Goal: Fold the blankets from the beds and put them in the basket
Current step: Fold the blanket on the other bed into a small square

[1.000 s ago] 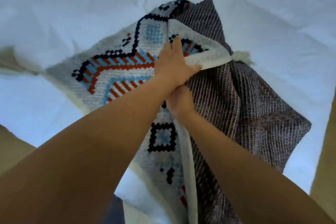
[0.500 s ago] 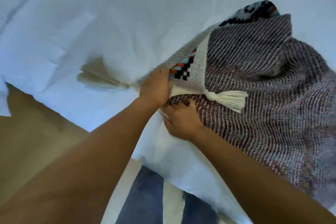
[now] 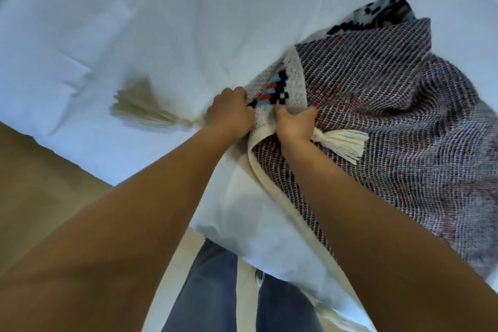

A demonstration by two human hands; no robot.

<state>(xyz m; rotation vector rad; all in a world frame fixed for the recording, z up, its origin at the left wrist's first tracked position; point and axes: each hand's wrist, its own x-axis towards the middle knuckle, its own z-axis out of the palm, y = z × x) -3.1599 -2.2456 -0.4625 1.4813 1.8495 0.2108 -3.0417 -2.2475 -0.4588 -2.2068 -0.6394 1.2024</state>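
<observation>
White bedding (image 3: 188, 21) fills the field from nine o'clock round to one o'clock. On it, from the centre out to four o'clock, the blanket (image 3: 390, 105) is spread, not yet off the bed, with its grey reverse uppermost. Only a narrow patterned strip at the centre and a scrap at one o'clock are shown. A second ago the patterned face was laid open toward nine o'clock; it has since been turned in, so one fold is judged made. The blanket's corner is gripped by the left hand (image 3: 231, 113), fingers curled. The patterned strip beside it is pinched by the right hand (image 3: 295, 122), which was placed lower half a second ago. A white tassel (image 3: 342, 143) is laid at three o'clock of the right hand, a beige tassel (image 3: 140, 113) at nine o'clock of the left. The corners are judged to be being matched, and further folds are needed. No basket is seen. Tan floor (image 3: 40, 183) is seen at eight o'clock.
</observation>
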